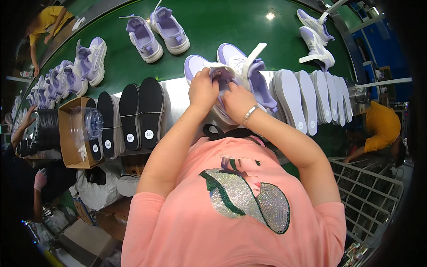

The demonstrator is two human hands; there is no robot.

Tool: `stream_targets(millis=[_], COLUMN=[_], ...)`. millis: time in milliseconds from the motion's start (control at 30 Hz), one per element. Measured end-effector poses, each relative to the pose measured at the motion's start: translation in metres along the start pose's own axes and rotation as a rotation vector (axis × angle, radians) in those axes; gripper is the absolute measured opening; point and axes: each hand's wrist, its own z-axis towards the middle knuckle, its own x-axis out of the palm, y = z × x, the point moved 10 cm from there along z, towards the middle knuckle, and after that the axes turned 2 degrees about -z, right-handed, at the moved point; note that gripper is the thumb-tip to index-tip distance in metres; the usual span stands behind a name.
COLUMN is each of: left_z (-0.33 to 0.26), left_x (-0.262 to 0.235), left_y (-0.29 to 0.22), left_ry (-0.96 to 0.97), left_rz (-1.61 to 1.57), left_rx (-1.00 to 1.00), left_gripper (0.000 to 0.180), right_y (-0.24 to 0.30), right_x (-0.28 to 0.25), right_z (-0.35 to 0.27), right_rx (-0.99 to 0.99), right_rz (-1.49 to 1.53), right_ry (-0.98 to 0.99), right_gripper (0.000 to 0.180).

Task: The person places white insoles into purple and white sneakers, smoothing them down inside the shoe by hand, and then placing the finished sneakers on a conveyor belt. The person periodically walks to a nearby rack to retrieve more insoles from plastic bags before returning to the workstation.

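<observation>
In front of me, a white and lavender sneaker (pixel 192 66) points its toe away from me. My left hand (pixel 204 92) is closed on the left side of its opening, fingers on the collar. From the right, my right hand (pixel 239 102) grips at the same opening with bent fingertips partly inside; whatever lies deeper in the shoe is hidden. Touching its right side is a matching sneaker (pixel 262 86) with a white strap standing up from it.
Light insoles (pixel 288 95) stand in rows at right, and bundled black insoles (pixel 151 107) at left. A cardboard box (pixel 71 133) holds clear plastic. More sneakers (pixel 171 33) sit on the green belt (pixel 231 22). A wire cart (pixel 369 196) is at lower right. Other people work at both sides.
</observation>
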Motion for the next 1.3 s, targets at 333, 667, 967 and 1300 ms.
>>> stream_targets(millis=[333, 667, 967, 1300], left_z=[-0.009, -0.010, -0.016, -0.025], left_x=[0.010, 0.023, 0.017, 0.004], left_y=[0.013, 0.030, 0.028, 0.028], left_ry=[0.103, 0.143, -0.003, -0.023], left_rz=[-0.094, -0.379, -0.520, -0.320], left_rx=[-0.157, -0.118, -0.084, -0.165], left_gripper=[0.036, 0.036, 0.041, 0.030], right_y=[-0.005, 0.000, -0.019, -0.003], right_x=[-0.028, 0.048, 0.184, 0.106], right_z=[-0.033, 0.013, 0.029, 0.016], right_rx=[-0.055, -0.096, -0.614, -0.394], right_rz=[-0.178, -0.110, -0.423, -0.257], right_ry=[0.172, 0.393, 0.659, 0.649], right_gripper=[0.017, 0.013, 0.025, 0.025])
